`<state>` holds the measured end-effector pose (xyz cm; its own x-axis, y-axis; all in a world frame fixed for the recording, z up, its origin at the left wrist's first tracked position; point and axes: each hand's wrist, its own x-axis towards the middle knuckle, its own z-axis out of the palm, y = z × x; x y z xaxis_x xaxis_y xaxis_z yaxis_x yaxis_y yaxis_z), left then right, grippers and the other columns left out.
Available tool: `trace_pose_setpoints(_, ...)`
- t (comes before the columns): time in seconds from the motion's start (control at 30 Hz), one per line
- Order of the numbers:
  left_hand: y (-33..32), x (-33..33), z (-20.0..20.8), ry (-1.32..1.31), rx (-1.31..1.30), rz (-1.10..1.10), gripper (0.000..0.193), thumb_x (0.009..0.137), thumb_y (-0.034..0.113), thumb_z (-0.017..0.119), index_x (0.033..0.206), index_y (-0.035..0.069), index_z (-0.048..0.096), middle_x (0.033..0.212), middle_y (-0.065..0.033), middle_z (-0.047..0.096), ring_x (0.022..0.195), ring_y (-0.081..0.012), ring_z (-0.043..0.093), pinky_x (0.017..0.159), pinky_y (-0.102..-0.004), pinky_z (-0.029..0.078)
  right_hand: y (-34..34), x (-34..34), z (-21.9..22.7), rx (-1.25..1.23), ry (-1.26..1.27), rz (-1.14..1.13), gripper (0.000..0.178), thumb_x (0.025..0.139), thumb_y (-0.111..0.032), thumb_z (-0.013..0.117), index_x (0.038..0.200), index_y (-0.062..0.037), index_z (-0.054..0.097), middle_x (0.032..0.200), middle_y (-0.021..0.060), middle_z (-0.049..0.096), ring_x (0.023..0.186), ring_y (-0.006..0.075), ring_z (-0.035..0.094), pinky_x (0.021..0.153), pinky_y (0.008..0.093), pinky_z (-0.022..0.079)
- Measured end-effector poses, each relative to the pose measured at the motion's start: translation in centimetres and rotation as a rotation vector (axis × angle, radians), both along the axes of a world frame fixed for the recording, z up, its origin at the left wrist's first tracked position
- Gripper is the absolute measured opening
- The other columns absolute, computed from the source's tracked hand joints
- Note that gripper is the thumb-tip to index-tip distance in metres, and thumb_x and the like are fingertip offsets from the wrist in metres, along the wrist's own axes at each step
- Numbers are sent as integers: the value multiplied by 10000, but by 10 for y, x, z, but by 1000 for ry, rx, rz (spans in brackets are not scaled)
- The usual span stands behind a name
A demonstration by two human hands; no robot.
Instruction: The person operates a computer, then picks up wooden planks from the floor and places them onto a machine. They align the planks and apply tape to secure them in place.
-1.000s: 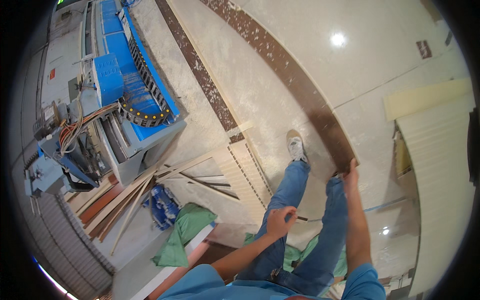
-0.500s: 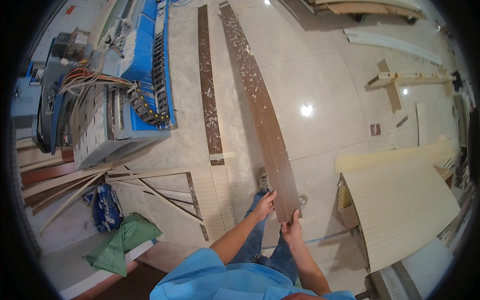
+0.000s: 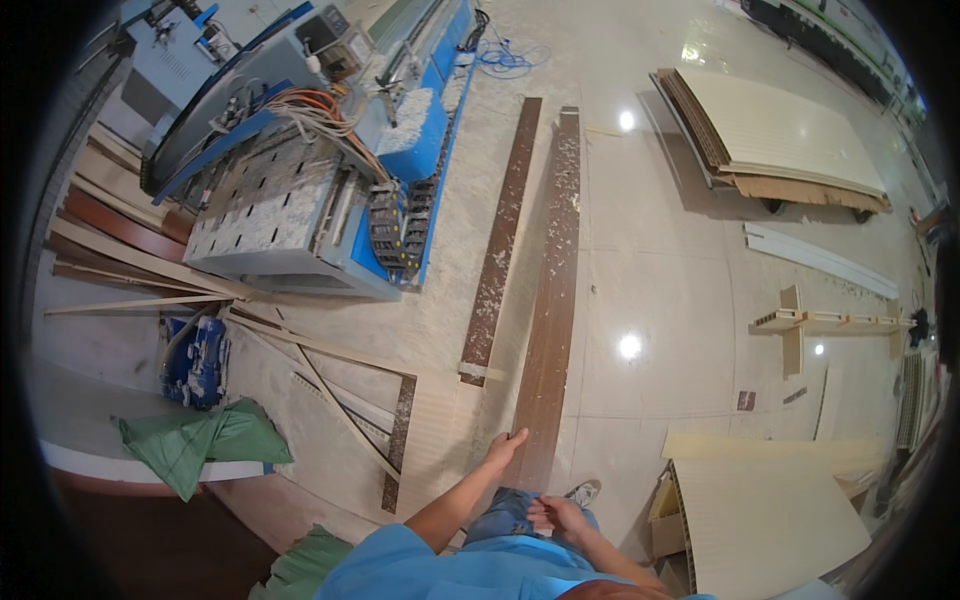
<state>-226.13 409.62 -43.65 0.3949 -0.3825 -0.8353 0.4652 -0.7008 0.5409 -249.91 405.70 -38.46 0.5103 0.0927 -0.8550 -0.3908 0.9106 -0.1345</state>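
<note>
A long brown wood-grain plank (image 3: 548, 350), sprinkled with pale shavings, stretches away in front of me. My left hand (image 3: 507, 449) grips its left edge near the close end, with the thumb on top and the other fingers partly hidden. Just past that close end, over my jeans, my right hand (image 3: 562, 518) is apart from the plank, its fingers loosely bent and nothing visible in them. To the left of the plank, a narrower dark brown strip (image 3: 505, 240) lies on the floor, also dusted with shavings.
A blue and grey machine (image 3: 290, 225) with cables stands at left. Thin strips (image 3: 330, 345), a blue motor-like unit (image 3: 195, 360) and green sacks (image 3: 205, 440) lie nearer. At right are a stack of cream panels (image 3: 780, 120), a jointed frame (image 3: 840, 320) and a cream panel (image 3: 770, 520).
My right hand has let go of the plank's close end and drawn back. The left hand still holds the edge. My view has tilted up and turned, shifting the whole scene.
</note>
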Motion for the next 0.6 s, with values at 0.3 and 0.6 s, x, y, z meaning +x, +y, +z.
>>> trace_pose_setpoints(0.3, 2, 102, 104, -701, 321, -635, 746, 850, 526, 748, 1262, -76, 597, 1111, -292, 705, 1055, -437, 693, 911, -505, 537, -93, 29, -15, -706, 102, 200, 303, 987, -277, 617, 1086, 0, 689, 930, 126, 719, 797, 217, 716, 670, 353, 592)
trace_pose_setpoints(0.6, -1, 146, 172, -1204, 402, -762, 457, 821, 329, 785, 1082, 10, 588, 1017, -210, 696, 912, -370, 717, 797, -489, 575, -153, 121, 15, -1001, 52, 228, 354, 970, -312, 632, 1037, 32, 686, 864, 126, 721, 743, 199, 707, 654, 342, 575)
